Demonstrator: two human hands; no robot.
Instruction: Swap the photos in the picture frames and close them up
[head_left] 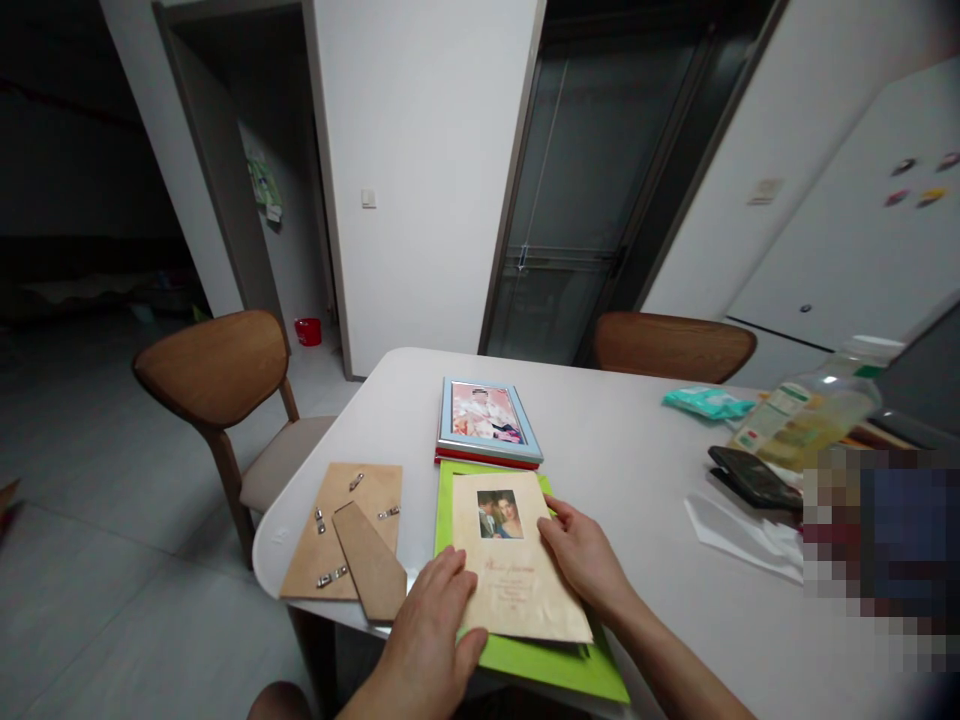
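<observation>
**One cream sheet (517, 620) between our hands**

The cream sheet lies on one green frame (555, 668) at the table's (600, 440) near edge. Our left hand (431, 625) rests loosely spread over its left edge; our right hand (585, 555) touches its right edge, and we cannot tell whether it grips. Leftward we count one backing board (307, 565) with four metal clips (331, 577) and one stand leg (371, 565); beyond, one blue frame (491, 452) on a red one. Reddish lines under the sheet's one photo (500, 514) are too small for us to read.
</observation>
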